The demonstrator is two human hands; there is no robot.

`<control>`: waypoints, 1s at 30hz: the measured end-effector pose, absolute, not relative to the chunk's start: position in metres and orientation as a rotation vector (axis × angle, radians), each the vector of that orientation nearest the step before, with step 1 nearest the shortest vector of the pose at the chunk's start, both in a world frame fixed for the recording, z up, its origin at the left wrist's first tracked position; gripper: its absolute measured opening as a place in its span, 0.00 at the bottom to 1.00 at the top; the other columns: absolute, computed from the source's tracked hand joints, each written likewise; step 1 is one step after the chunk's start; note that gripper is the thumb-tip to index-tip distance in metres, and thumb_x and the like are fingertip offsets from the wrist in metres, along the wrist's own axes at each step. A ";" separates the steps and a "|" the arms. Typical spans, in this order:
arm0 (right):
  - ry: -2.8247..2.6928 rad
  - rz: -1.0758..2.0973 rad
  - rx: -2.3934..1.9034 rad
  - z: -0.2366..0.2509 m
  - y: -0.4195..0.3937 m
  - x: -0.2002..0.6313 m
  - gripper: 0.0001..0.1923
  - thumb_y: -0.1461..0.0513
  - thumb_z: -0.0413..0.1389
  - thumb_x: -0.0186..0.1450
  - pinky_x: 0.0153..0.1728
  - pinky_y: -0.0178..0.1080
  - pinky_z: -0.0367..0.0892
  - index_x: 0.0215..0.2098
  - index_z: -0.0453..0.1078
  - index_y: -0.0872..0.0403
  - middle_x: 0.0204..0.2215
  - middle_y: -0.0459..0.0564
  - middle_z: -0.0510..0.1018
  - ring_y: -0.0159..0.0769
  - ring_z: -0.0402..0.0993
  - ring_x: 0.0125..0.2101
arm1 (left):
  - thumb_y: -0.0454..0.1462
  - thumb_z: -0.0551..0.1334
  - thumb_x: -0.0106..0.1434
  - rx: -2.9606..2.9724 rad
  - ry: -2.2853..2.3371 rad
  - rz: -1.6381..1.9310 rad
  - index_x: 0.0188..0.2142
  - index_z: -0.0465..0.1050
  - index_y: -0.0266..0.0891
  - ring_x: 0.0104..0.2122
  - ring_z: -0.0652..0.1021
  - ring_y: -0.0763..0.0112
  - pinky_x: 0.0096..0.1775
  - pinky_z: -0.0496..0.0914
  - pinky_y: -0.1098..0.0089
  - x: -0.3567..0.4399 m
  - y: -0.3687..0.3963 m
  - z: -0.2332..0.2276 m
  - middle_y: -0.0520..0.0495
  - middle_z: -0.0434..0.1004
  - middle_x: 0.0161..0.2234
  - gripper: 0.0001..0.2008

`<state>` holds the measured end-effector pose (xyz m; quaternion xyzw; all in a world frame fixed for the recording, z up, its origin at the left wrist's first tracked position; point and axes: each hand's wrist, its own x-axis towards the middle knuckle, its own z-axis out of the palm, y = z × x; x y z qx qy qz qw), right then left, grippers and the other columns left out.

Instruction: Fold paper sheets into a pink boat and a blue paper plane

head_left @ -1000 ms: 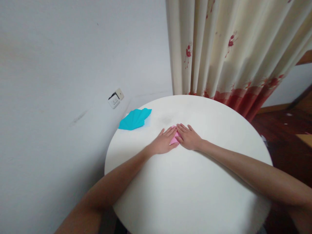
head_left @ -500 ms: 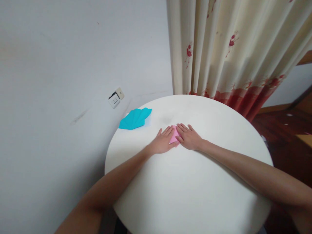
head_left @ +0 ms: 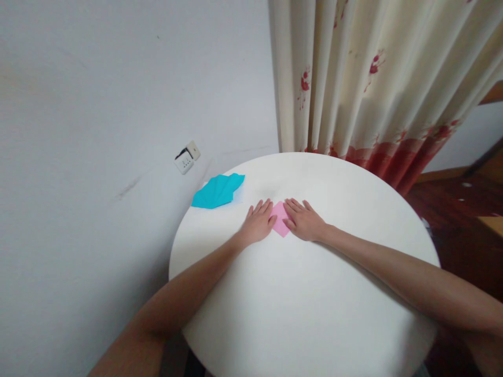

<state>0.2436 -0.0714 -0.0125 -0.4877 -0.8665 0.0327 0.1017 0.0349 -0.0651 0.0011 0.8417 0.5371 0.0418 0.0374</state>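
A small pink paper piece [head_left: 280,224] is seen lying flat on the round white table [head_left: 306,314], slightly above and left of the frame's centre. It is flanked by both hands, palms down on the tabletop.

The left hand [head_left: 257,225] is laid to the left of the paper, fingers extended and slightly spread, pointing toward the upper part of the frame. Its thumb side is touching the paper's left edge; nothing is gripped.

The right hand [head_left: 304,222] is laid to the right of the paper, fingers likewise extended and flat. Its thumb and index side rest on the paper's right edge, part of which is covered. No grip is closed around the sheet; it is pressed against the table only.

Both forearms are seen entering from the lower corners of the frame and converging toward the paper.

A teal folded paper [head_left: 218,191], fan-like in outline, is noted on the table's upper-left rim, well apart from the hands. A paler sheet is visible beneath it.

A wall socket [head_left: 186,157] is fixed to the grey wall left of the table. A cream curtain [head_left: 373,78] with red floral print and a red hem hangs in the upper right, behind the table.
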 end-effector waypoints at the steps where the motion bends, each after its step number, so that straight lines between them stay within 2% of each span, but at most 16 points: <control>1: -2.558 0.094 -1.441 -0.012 -0.071 0.244 0.34 0.51 0.36 0.74 0.67 0.57 0.42 0.71 0.49 0.62 0.71 0.58 0.50 0.47 0.44 0.70 | 0.46 0.42 0.75 2.578 1.663 0.134 0.70 0.49 0.40 0.70 0.51 0.51 0.66 0.49 0.45 0.034 -0.064 0.001 0.42 0.46 0.71 0.28; 7: -2.560 0.106 -1.440 -0.013 -0.071 0.244 0.34 0.51 0.36 0.74 0.67 0.57 0.42 0.72 0.49 0.61 0.71 0.59 0.50 0.47 0.44 0.70 | 0.43 0.42 0.75 2.543 1.696 0.166 0.70 0.51 0.41 0.70 0.53 0.52 0.65 0.51 0.45 0.026 -0.056 -0.003 0.42 0.49 0.71 0.26; 13: -2.562 0.114 -1.443 -0.011 -0.071 0.243 0.35 0.51 0.36 0.74 0.67 0.57 0.42 0.72 0.48 0.63 0.71 0.58 0.50 0.47 0.44 0.70 | 0.35 0.42 0.73 2.657 1.528 0.346 0.69 0.53 0.39 0.70 0.52 0.65 0.68 0.48 0.55 0.034 -0.061 0.000 0.44 0.53 0.70 0.26; 16: -2.564 0.119 -1.443 -0.010 -0.072 0.243 0.35 0.51 0.36 0.74 0.67 0.57 0.43 0.72 0.47 0.64 0.71 0.59 0.50 0.47 0.44 0.70 | 0.41 0.44 0.74 2.715 1.333 0.292 0.70 0.50 0.39 0.70 0.51 0.68 0.68 0.47 0.58 0.043 -0.069 0.003 0.44 0.51 0.71 0.27; 20: -2.552 0.107 -1.448 -0.010 -0.073 0.243 0.34 0.52 0.34 0.74 0.67 0.57 0.43 0.72 0.48 0.63 0.71 0.58 0.50 0.46 0.45 0.70 | 0.46 0.43 0.74 2.733 1.264 0.157 0.71 0.43 0.38 0.71 0.47 0.67 0.68 0.45 0.57 0.045 -0.074 0.002 0.43 0.42 0.72 0.30; 23: -2.553 0.102 -1.446 -0.010 -0.073 0.242 0.33 0.53 0.33 0.74 0.67 0.56 0.43 0.71 0.49 0.62 0.71 0.58 0.51 0.45 0.45 0.70 | 0.48 0.44 0.74 2.739 1.279 0.084 0.72 0.41 0.38 0.71 0.46 0.64 0.68 0.43 0.56 0.042 -0.073 0.003 0.43 0.41 0.72 0.32; 30: -2.534 0.104 -1.504 -0.011 -0.071 0.245 0.32 0.52 0.33 0.75 0.66 0.58 0.44 0.72 0.49 0.60 0.71 0.58 0.50 0.47 0.44 0.70 | 0.54 0.45 0.73 2.763 1.264 0.028 0.72 0.40 0.42 0.71 0.44 0.59 0.68 0.40 0.51 0.038 -0.072 0.005 0.44 0.37 0.73 0.35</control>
